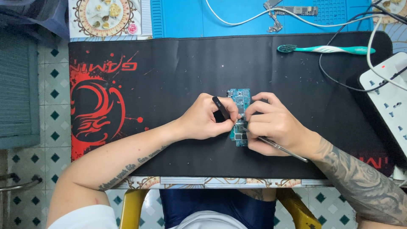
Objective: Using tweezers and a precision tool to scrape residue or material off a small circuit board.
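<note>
A small blue-green circuit board (240, 97) lies on the black desk mat (178, 72), long side running away from me. My left hand (205, 118) pinches black tweezers (221, 107) whose tips meet the board's middle. My right hand (271, 127) rests on the board's right edge and grips a thin metal tool (283, 149), its tip at the same spot as the tweezers. The hands hide the lower half of the board.
A teal and white toothbrush (326, 49) lies at the mat's far right. A white power strip (388, 91) with cables sits at the right edge. Behind the mat, a blue work mat (237, 17) carries another board (296, 9) and a white cable.
</note>
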